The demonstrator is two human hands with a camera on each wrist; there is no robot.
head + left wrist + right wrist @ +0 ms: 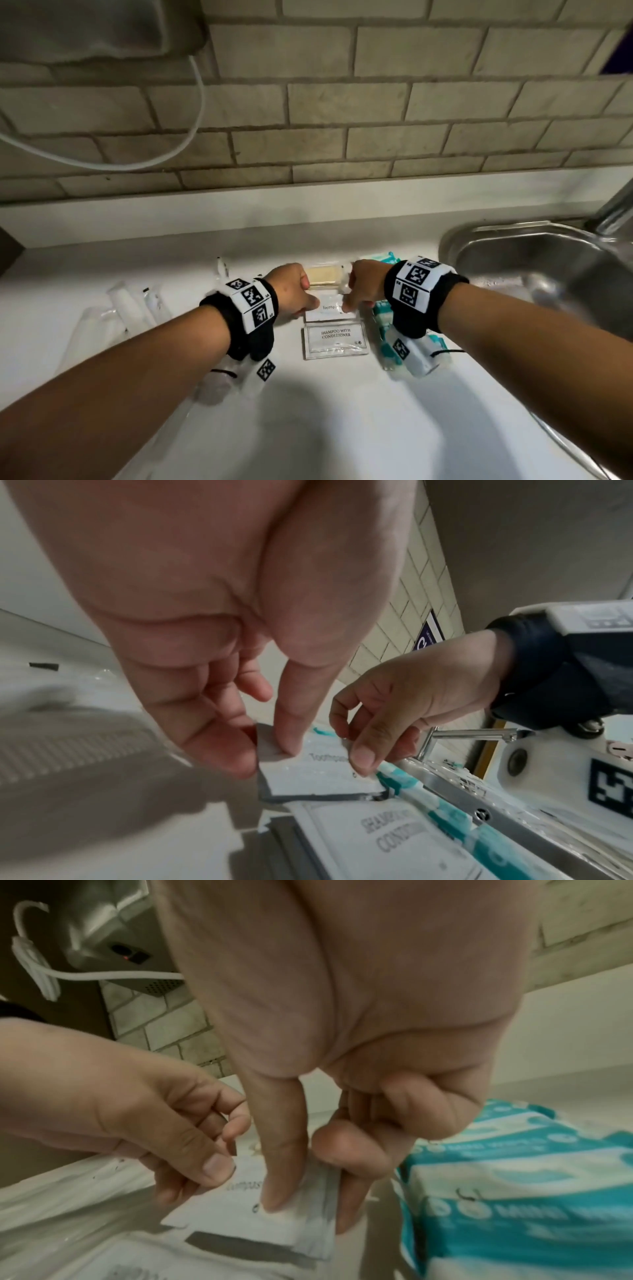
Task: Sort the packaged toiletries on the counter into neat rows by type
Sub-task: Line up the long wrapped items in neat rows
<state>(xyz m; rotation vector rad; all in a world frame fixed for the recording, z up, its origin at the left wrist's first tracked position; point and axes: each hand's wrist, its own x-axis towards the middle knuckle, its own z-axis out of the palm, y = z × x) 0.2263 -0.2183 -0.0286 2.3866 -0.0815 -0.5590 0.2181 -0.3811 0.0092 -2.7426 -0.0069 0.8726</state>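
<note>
A small white toothpaste sachet hovers just above the white counter. My left hand pinches its left end between thumb and forefinger. My right hand pinches its right end the same way. Just in front lies a "Shampoo with conditioner" sachet. Behind the hands sits a wrapped bar of soap. Teal and white wipe packs lie to the right, partly under my right wrist.
Clear-wrapped long items lie on the counter's left side. A steel sink with a tap lies at the right. A brick-tile wall runs behind, with a white cable hanging from a metal appliance.
</note>
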